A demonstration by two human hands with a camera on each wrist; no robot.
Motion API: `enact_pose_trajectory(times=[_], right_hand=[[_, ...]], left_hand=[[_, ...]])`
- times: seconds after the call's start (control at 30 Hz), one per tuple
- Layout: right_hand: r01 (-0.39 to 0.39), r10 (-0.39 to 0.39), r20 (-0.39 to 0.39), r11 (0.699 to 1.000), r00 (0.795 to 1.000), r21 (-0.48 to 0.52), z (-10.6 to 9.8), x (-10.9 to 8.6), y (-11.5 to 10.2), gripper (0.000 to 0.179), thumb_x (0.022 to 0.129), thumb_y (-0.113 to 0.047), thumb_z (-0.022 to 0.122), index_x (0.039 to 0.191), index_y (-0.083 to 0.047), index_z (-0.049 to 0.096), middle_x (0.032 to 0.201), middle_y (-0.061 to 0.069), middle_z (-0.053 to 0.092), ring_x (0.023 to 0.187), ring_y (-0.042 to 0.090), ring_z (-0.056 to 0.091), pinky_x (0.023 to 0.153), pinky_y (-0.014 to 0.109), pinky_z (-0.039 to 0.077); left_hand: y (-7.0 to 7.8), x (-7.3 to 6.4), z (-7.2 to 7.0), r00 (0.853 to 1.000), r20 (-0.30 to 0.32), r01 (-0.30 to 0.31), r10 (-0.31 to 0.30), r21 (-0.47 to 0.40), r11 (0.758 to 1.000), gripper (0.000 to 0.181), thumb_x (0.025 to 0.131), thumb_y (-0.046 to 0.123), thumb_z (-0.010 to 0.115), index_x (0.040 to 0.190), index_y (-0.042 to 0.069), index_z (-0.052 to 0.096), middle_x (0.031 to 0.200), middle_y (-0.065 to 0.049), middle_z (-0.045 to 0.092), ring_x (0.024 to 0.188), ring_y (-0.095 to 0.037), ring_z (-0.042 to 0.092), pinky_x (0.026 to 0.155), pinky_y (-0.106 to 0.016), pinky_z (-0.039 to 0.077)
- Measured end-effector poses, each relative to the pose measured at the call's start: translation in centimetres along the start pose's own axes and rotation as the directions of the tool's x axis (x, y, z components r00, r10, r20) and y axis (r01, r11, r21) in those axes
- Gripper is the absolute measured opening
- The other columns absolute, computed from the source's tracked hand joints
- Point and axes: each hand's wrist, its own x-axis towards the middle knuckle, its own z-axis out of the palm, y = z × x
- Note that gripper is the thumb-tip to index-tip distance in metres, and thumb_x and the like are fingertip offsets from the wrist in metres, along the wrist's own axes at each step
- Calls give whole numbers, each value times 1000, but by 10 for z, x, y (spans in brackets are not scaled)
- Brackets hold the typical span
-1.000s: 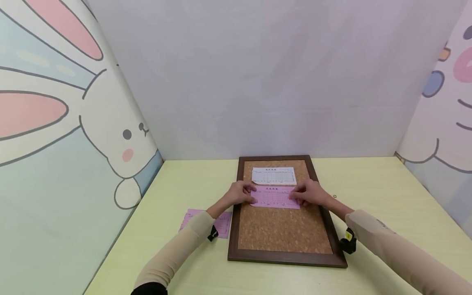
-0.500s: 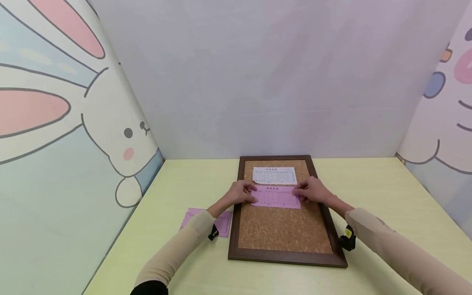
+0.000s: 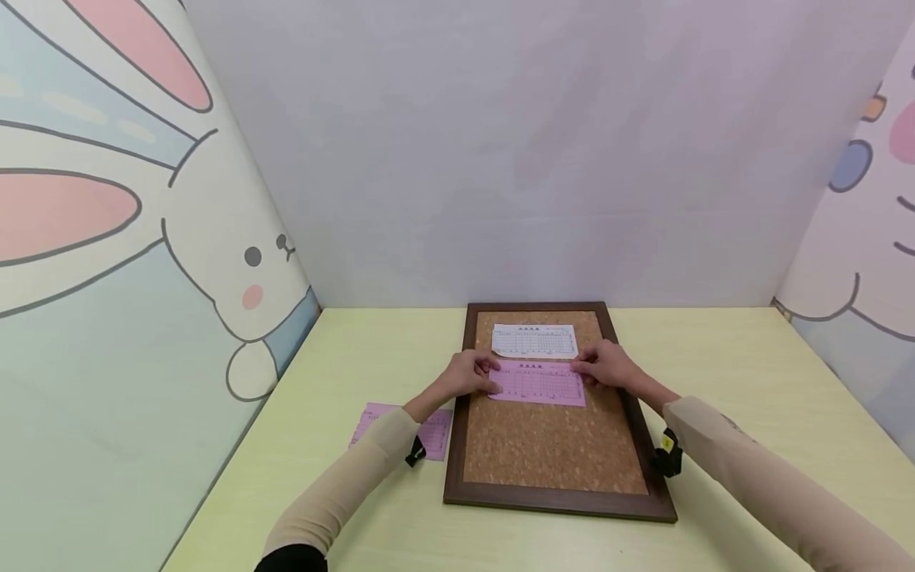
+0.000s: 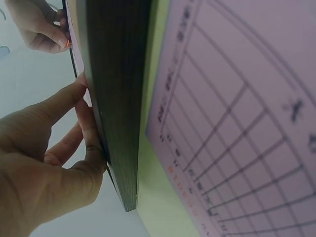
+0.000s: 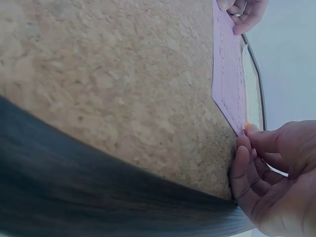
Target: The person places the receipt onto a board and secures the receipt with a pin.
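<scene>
A pink printed form (image 3: 538,383) lies across a framed corkboard (image 3: 554,453), below a white printed form (image 3: 534,341). At the pink form's left edge, my left hand (image 3: 468,373) holds it against the cork with thumb and finger. My right hand (image 3: 606,367) is at its upper right corner. Between that thumb and forefinger, the right wrist view shows a small orange pushpin (image 5: 247,127); its point is hidden by the fingers. In the left wrist view, the board's dark frame (image 4: 116,98) passes beside my left fingers.
Another pink form (image 3: 434,435) lies on the pale yellow table (image 3: 372,342) to the left of the board, partly under my left forearm. A grey-white wall (image 3: 536,159) stands behind the table, with cartoon-printed panels (image 3: 236,302) on the sides.
My right hand has shifted up a little, from the pink form's right edge to its upper right corner. The left hand stays at the left edge. The view has shifted slightly.
</scene>
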Motion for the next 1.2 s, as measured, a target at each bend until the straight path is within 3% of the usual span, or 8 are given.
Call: enact_pose_trajectory(times=[0.33,0.53,0.73,1.2], right_hand=[[-34,34,13,999,999,18,-2,0,-3,18,98,-12,68,100,4,75,72,4,67,57,10,58,53,25,50],[-70,70,10,996,998,64,-5,2,-2,18,96,-12,71,101,5,67,74,6,67,57,9,59,52,24,52],[-110,105,60,991,993,81,-9,7,-7,17,97,-12,70,100,4,67,76,5,66,60,10,60,53,24,53],[-145,144,60,989,988,22,-6,12,-15,10,95,-8,70,96,1,66,73,3,62,60,8,58,53,22,53]], left_hand=[[0,1,2,1000,5,1,-1,-3,1000,31,80,10,87,107,2,74,96,-11,65,75,-12,51,63,-19,42],[0,1,2,1000,13,-1,1,2,1000,31,80,10,87,107,3,74,95,-9,64,75,-11,52,63,-18,42],[2,1,-2,1000,10,2,-2,3,1000,32,79,10,87,108,2,75,93,-9,66,73,-10,54,62,-18,44],[-1,4,-3,1000,13,14,-14,2,1000,34,79,10,88,108,2,74,93,-9,65,74,-10,53,62,-18,43]])
